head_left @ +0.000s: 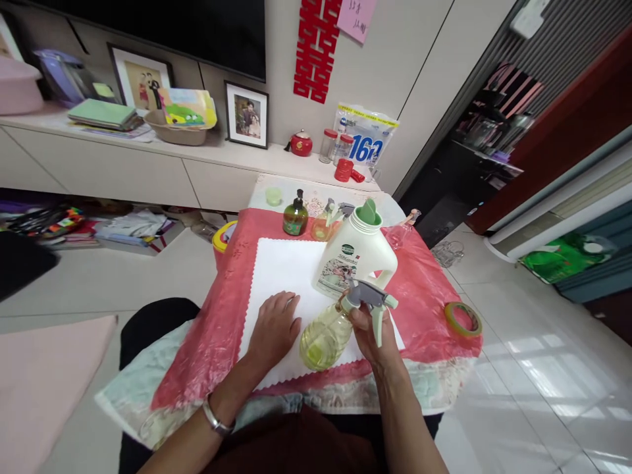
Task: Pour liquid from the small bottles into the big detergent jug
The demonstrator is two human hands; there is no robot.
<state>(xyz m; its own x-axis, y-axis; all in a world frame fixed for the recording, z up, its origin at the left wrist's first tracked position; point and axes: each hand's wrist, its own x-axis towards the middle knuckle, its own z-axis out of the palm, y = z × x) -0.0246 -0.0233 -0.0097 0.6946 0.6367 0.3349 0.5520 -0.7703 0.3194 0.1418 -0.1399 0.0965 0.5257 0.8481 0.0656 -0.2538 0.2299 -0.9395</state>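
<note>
A clear yellow-tinted spray bottle (323, 337) with a grey and pale green trigger head is in my right hand (376, 341), gripped near its neck. It tilts, base toward the lower left, and a little liquid shows at the bottom. My left hand (276, 329) rests palm down on a white scalloped mat (284, 263), fingers stretched out, left of the bottle, holding nothing. Just behind the spray bottle stands a large cream laundry detergent jug (351, 253) with its handle at the right. Its uncapped mouth shows a green pouring spout (368, 212).
Behind the mat stand a green pump bottle (295, 217), an orange-tinted spray bottle (320, 228) and a small green cup (273, 195). A pink clear spray bottle (399, 234) stands behind the jug. Yellow tape (463, 319) lies at the right edge of the red plastic cover (419, 296).
</note>
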